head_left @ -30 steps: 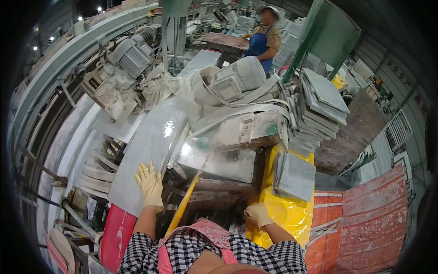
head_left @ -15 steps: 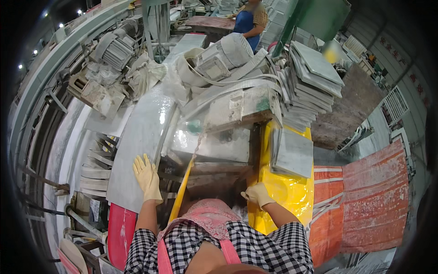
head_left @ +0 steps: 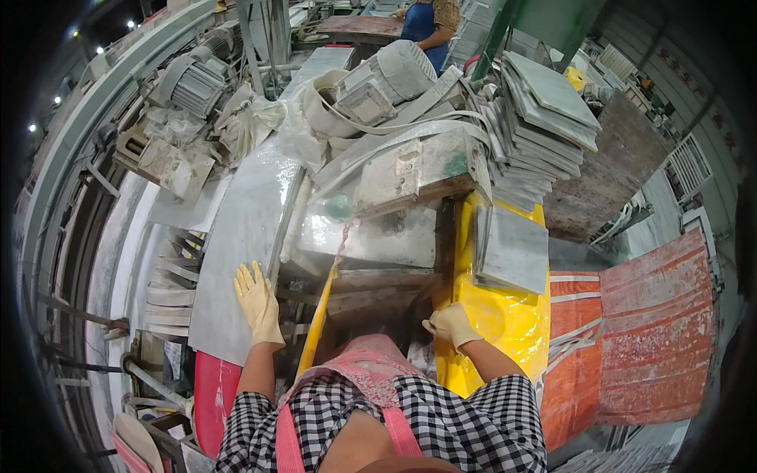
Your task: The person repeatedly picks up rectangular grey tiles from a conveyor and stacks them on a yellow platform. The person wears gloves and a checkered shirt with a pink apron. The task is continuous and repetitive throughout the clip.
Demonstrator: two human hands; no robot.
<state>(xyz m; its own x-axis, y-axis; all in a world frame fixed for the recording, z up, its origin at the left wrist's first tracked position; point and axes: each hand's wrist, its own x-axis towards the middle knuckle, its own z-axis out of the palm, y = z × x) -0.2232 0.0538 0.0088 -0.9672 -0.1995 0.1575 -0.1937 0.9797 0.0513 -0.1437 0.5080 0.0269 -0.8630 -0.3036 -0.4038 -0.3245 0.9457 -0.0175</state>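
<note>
My left hand (head_left: 259,306), in a pale yellow rubber glove, lies flat with its fingers stretched out on a long wet grey stone slab (head_left: 236,244). My right hand (head_left: 451,325), gloved alike, is closed at the inner edge of a wet bright yellow surface (head_left: 505,331). Its fingers curl inward, and whatever they may hold is hidden. Farther along that surface lies a small stack of square grey tiles (head_left: 514,251). Between my hands a yellow tapered tube (head_left: 319,319) slants up to a twisted cord, in front of a dusty machine housing (head_left: 422,169).
A dusty motor (head_left: 386,79) with belts sits beyond the housing. Tall stacks of grey tiles (head_left: 544,118) lean at the right. Orange sheeting (head_left: 646,331) hangs farther right. Another motor (head_left: 193,83) stands far left. A person in a blue apron (head_left: 422,27) works at the back.
The whole view has shifted slightly. My left hand stays flat on the slab, and my right hand remains closed beside the yellow edge.
</note>
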